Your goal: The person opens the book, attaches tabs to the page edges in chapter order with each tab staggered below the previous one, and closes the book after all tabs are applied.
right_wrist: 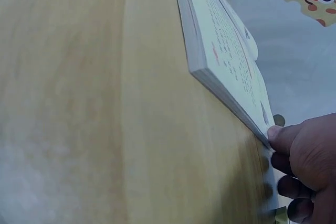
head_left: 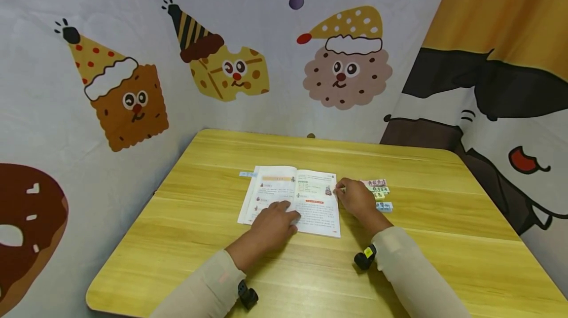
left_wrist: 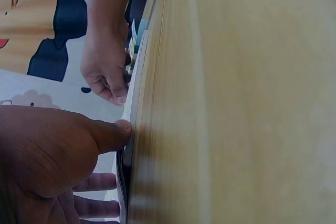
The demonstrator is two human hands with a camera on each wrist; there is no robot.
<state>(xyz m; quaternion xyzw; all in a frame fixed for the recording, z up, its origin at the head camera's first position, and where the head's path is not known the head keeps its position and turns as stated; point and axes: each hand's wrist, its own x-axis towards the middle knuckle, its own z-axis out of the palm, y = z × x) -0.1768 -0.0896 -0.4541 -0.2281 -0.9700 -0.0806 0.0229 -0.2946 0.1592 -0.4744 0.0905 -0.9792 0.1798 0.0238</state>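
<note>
An open book (head_left: 316,214) with printed text and small pictures lies on the table. My left hand (head_left: 274,224) rests on its lower middle, fingers spread over the pages; in the left wrist view the thumb (left_wrist: 113,136) lies at the book's near edge. At the right page's outer edge, my right hand (head_left: 355,197) pinches a small pale yellow-green sticky note, mostly hidden by the fingers. The right wrist view has that thumb (right_wrist: 283,137) on the page edge and the other fingers curled below it. A blue sticky note (head_left: 246,174) sticks out from the book's left side.
Right of the book, partly behind the right hand, lie handwritten sticky notes: pink (head_left: 376,183), green (head_left: 381,190), yellow (head_left: 378,196) and blue (head_left: 385,206). The wooden table (head_left: 177,239) meets a cartoon-printed cloth (head_left: 275,121) at its back.
</note>
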